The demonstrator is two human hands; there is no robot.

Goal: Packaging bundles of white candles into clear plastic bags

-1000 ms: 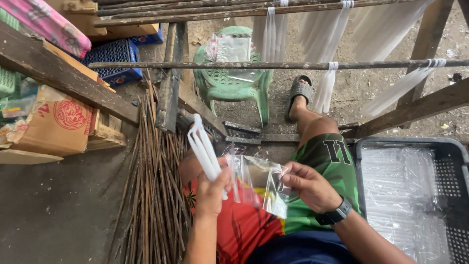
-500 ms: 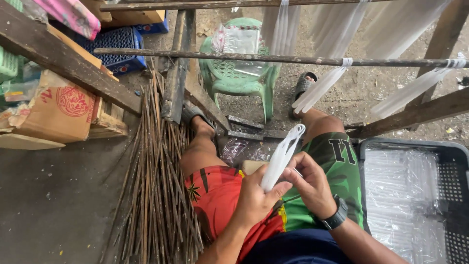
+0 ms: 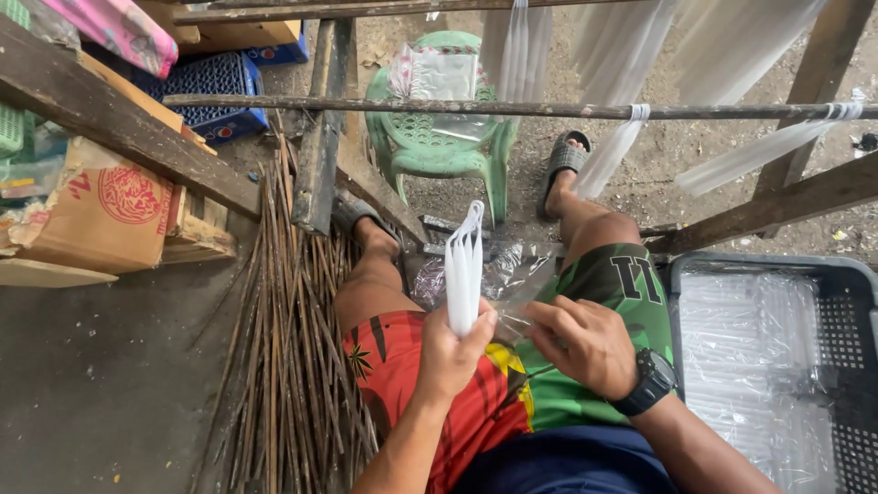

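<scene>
A bundle of thin brown sticks (image 3: 293, 348) is seen on the floor at nine o'clock, a bunch of long white plastic tubes (image 3: 464, 270) is gripped upright at centre by the left hand (image 3: 451, 352), and a clear plastic bag (image 3: 512, 284) is pinched by the right hand (image 3: 585, 343) toward three o'clock, beside a black plastic crate (image 3: 823, 302).

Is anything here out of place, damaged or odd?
Nothing stands out. The left hand holds a bunch of white tubes upright; the right hand pinches a clear bag beside it. The sticks lie bundled, and the crate sits level.
</scene>
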